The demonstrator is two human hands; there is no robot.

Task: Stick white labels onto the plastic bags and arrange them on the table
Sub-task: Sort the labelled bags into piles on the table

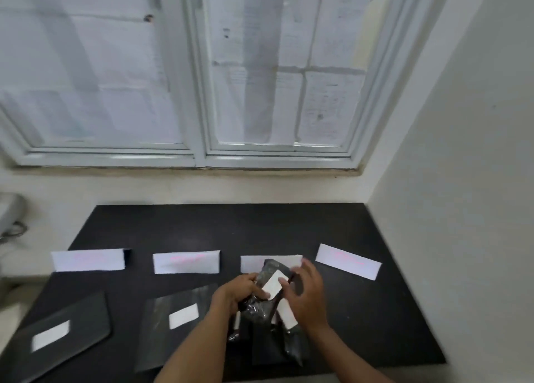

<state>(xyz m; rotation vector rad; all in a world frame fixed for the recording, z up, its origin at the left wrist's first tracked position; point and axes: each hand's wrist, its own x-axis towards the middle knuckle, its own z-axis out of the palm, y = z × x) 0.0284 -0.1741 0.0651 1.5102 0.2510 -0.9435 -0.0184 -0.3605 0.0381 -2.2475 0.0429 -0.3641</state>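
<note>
My left hand (241,291) grips a crumpled dark plastic bag (267,272) above the black table (361,310). A white label (272,285) lies on the bag's face. My right hand (307,293) has its fingers spread over the label's right side, the thumb touching the label. More dark bags (277,345) lie heaped under my hands, with a white label strip (287,316) showing below my right palm. Two labelled bags lie flat to the left, one at the middle (173,325) and one at the far left (66,333).
Several white paper cards with pink writing stand in a row across the table: far left (88,259), middle (186,262), behind my hands (251,262) and right (348,261). A window (202,93) and wall (462,180) close off the back and right.
</note>
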